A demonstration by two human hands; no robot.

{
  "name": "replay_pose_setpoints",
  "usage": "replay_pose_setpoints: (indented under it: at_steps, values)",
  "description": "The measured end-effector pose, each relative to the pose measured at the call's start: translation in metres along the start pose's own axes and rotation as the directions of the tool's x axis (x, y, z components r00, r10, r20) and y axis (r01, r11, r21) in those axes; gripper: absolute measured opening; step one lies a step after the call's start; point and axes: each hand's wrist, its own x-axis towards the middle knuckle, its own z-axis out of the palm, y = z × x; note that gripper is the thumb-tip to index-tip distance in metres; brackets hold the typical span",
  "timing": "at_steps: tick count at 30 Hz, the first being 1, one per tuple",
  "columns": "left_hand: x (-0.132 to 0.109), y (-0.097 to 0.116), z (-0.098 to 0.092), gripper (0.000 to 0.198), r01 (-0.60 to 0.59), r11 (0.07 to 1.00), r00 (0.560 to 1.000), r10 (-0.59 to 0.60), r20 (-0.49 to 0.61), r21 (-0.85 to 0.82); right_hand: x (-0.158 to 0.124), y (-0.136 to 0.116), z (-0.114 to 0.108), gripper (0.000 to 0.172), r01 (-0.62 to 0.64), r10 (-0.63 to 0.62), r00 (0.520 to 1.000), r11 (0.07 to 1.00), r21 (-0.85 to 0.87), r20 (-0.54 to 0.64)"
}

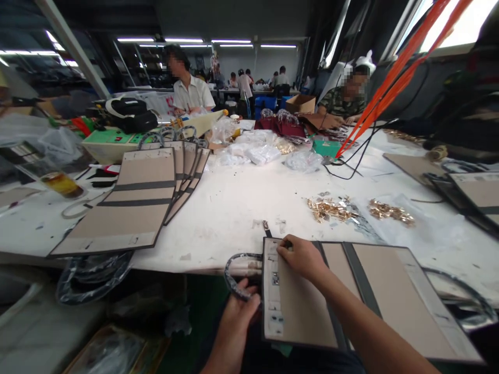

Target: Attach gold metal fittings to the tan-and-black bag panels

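A flat beige bag panel (pixel 307 306) with dark edging and dark cross strips lies at the table's front edge, partly over my lap. From its left end loops a plastic-wrapped handle (pixel 230 267). My left hand (pixel 239 314) is closed around the lower part of that handle, beside the panel edge. On the panel's pale end strip, my right hand (pixel 302 254) pinches with thumb and forefinger; whatever is between the fingertips is hidden. A short dark strap with a metal clasp (pixel 266 226) sticks out past the panel's far corner. Small metal fittings (pixel 275 279) show on the pale strip.
Fanned bag panels (pixel 136 218) lie at left, handles hanging over the edge. Piles of gold metal pieces (pixel 331 209) sit right of centre. Orange cords (pixel 374 109) hang down at right. Plastic bags (pixel 253 148) lie farther back, where co-workers sit. A glass cup (pixel 62 182) stands far left.
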Motion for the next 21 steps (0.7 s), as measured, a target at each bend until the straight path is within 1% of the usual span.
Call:
replay_pose_setpoints:
  at_steps: [1, 2, 3, 4, 5, 6, 7, 8, 9, 10, 11, 13, 14, 15, 17, 19, 21]
  values:
    - [0.0, 0.009, -0.01, 0.077, -0.129, 0.986, 0.987, 0.138, -0.08, 0.109, 0.0, 0.0, -0.001, 0.012, -0.003, 0.002, 1.0, 1.0, 0.007, 0.005]
    - [0.001, 0.019, -0.018, 0.075, -0.251, 0.938, 0.949, 0.288, -0.132, 0.241, 0.001, -0.001, -0.003, 0.012, -0.006, 0.006, 1.0, 1.0, 0.013, 0.007]
    - [0.003, 0.03, -0.024, 0.072, -0.355, 0.854, 0.891, 0.432, -0.138, 0.381, 0.001, -0.001, -0.003, 0.011, -0.01, 0.01, 1.0, 1.0, 0.018, 0.007]
    - [0.006, 0.042, -0.026, 0.067, -0.44, 0.738, 0.826, 0.556, -0.091, 0.511, 0.002, 0.0, -0.004, 0.01, -0.011, 0.011, 1.0, 1.0, 0.024, 0.007]
    - [0.011, 0.054, -0.025, 0.061, -0.506, 0.605, 0.765, 0.644, -0.004, 0.615, 0.002, 0.0, -0.004, 0.01, -0.011, 0.01, 1.0, 1.0, 0.028, 0.004]
    - [0.018, 0.064, -0.021, 0.055, -0.558, 0.47, 0.716, 0.69, 0.11, 0.684, 0.002, 0.0, -0.003, 0.01, -0.009, 0.009, 1.0, 1.0, 0.026, 0.001]
    - [0.026, 0.073, -0.013, 0.05, -0.603, 0.348, 0.682, 0.691, 0.238, 0.718, 0.001, 0.0, -0.003, 0.01, -0.006, 0.006, 1.0, 1.0, 0.017, -0.004]
    - [0.036, 0.08, -0.004, 0.047, -0.637, 0.255, 0.664, 0.661, 0.349, 0.728, 0.001, -0.001, -0.002, 0.011, -0.004, 0.004, 1.0, 1.0, 0.002, -0.009]
    - [0.047, 0.086, 0.007, 0.047, -0.653, 0.192, 0.665, 0.608, 0.434, 0.733, -0.001, -0.001, -0.002, 0.011, -0.005, 0.005, 1.0, 1.0, -0.018, -0.015]
    - [0.059, 0.09, 0.019, 0.05, -0.643, 0.15, 0.688, 0.544, 0.48, 0.751, -0.002, -0.002, -0.001, 0.012, -0.006, 0.005, 1.0, 0.999, -0.038, -0.023]
    - [0.069, 0.093, 0.03, 0.054, -0.613, 0.123, 0.725, 0.48, 0.494, 0.78, -0.004, -0.003, -0.001, 0.012, -0.005, 0.003, 1.0, 0.998, -0.055, -0.03]
    - [0.087, 0.097, 0.048, 0.06, -0.537, 0.096, 0.799, 0.377, 0.469, 0.838, -0.008, -0.005, 0.001, 0.011, 0.003, -0.006, 0.999, 0.998, -0.067, -0.046]
    - [0.093, 0.099, 0.055, 0.058, -0.506, 0.095, 0.826, 0.341, 0.45, 0.857, -0.01, -0.005, 0.002, 0.011, 0.009, -0.013, 0.998, 0.998, -0.066, -0.055]
    - [0.098, 0.1, 0.06, 0.055, -0.489, 0.102, 0.842, 0.313, 0.439, 0.866, -0.011, -0.006, 0.003, 0.012, 0.017, -0.021, 0.998, 0.998, -0.063, -0.067]
    - [0.102, 0.104, 0.065, 0.044, -0.478, 0.127, 0.859, 0.276, 0.432, 0.869, -0.013, -0.006, 0.005, 0.017, 0.019, -0.024, 0.996, 0.998, -0.062, -0.081]
    - [0.102, 0.106, 0.066, 0.038, -0.465, 0.158, 0.872, 0.25, 0.42, 0.871, -0.013, -0.006, 0.006, 0.03, 0.015, -0.02, 0.997, 0.997, -0.072, -0.074]
    - [0.099, 0.106, 0.067, 0.037, -0.452, 0.194, 0.881, 0.25, 0.402, 0.87, -0.011, -0.003, 0.007, 0.043, 0.016, -0.018, 0.999, 0.997, -0.076, -0.031]
